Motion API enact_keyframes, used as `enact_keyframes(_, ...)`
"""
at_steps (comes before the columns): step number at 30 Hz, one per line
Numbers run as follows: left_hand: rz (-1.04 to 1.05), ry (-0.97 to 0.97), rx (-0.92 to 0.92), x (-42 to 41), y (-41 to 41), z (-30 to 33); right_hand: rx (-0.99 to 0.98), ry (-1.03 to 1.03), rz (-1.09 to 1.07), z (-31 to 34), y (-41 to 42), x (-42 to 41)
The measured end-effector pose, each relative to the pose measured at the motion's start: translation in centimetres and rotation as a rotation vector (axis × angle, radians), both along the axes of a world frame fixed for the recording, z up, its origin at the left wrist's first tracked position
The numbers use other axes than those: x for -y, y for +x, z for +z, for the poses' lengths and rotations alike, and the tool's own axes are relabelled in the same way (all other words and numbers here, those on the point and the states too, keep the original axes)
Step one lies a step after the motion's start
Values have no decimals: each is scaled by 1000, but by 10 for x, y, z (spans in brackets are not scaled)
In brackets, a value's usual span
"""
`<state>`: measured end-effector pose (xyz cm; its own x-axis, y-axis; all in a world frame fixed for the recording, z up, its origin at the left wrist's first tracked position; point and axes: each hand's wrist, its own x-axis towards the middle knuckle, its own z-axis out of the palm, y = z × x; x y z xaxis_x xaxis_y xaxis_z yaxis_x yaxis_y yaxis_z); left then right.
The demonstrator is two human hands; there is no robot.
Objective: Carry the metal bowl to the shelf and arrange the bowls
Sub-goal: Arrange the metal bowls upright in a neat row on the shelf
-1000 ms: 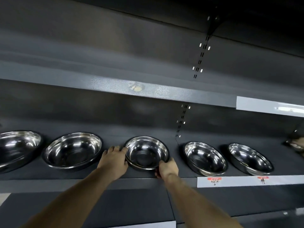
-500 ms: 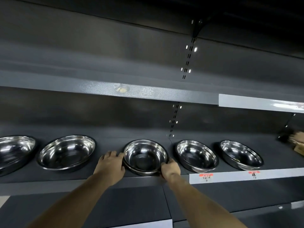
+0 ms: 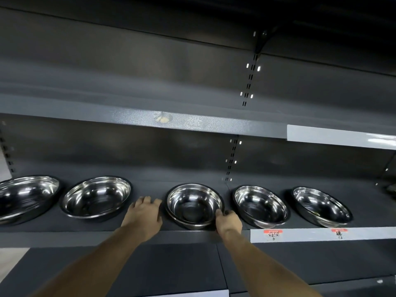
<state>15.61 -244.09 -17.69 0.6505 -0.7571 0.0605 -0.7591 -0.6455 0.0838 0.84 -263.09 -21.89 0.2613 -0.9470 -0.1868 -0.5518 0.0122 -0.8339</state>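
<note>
You are facing a dark shelf (image 3: pixel 64 227) that runs out of view on both sides, with another shelf board (image 3: pixel 128 116) above it; the top of the unit is lost in shadow. Five metal bowls sit in a row on the dark shelf. The far-left bowl (image 3: pixel 25 197) is cut off by the left edge, so you only see part of it. Next to it stands a wide bowl (image 3: pixel 96 197), then the middle bowl (image 3: pixel 194 205) between your hands, then two more to the right — one (image 3: pixel 260 205) over the first price tag (image 3: pixel 272 232) and one (image 3: pixel 321 205) over the second tag (image 3: pixel 339 231). The writing on both tags is too blurred to read. At the far right edge something dark lies on the shelf, too cut off to identify.

Your left arm reaches in from the lower left and your left hand (image 3: pixel 143 215) lies palm down on the shelf just beside the middle bowl's left side; its fingers (image 3: pixel 150 201) are loosely spread and curled, holding nothing, and whether they touch the bowl wall you cannot tell. Your right arm comes up from the lower right; your right hand (image 3: pixel 228 220) is at the bowl's near right rim, fingers (image 3: pixel 220 213) pinched together on that rim. The fingertips are partly hidden behind the rim. The middle bowl rests on the shelf near its front edge, tilted a little toward you.
</note>
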Motion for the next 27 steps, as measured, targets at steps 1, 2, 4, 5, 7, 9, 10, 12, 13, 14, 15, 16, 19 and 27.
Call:
enact_keyframes(1, 7, 1, 4, -1, 0, 1, -11, -3, -8, 0, -2, 0)
enact_keyframes(2, 14, 0, 7, -1, 0, 1, -24, -11, -12, 1, -5, 0)
enact_keyframes(4, 26, -3, 4, -2, -1, 3, -52, -26, 8, 3, -7, 0)
enact_keyframes(5, 30, -7, 1, -2, -1, 4, -62, -30, 34, 3, -7, -1)
enact_keyframes(7, 35, -10, -3, -3, -3, 5, -84, -39, 89, 4, -6, -2)
enact_keyframes(9, 42, -10, -2, -4, -5, 6, -104, -36, 114, 4, -4, -4)
enact_keyframes(10, 48, -8, -1, -5, -6, 7, -110, -34, 123, 5, -4, -6)
enact_keyframes(12, 60, -4, 0, -8, -8, 8, -109, -26, 127, 5, -4, -7)
enact_keyframes(13, 68, -2, 1, -10, -9, 8, -105, -24, 126, 5, -3, -7)
enact_keyframes(14, 76, 1, 0, -12, -10, 8, -105, -24, 128, 5, -3, -7)
enact_keyframes(15, 84, 3, -1, -13, -10, 8, -113, -24, 134, 5, -4, -7)
enact_keyframes(16, 92, 5, -1, -15, -11, 8, -122, -24, 137, 6, -4, -7)
enact_keyframes(19, 104, 10, 0, -20, -12, 7, -143, -67, 84, 9, -5, -12)
enact_keyframes(27, 118, -3, 4, -40, 10, 6, 22, -228, 222, 30, 42, -63)
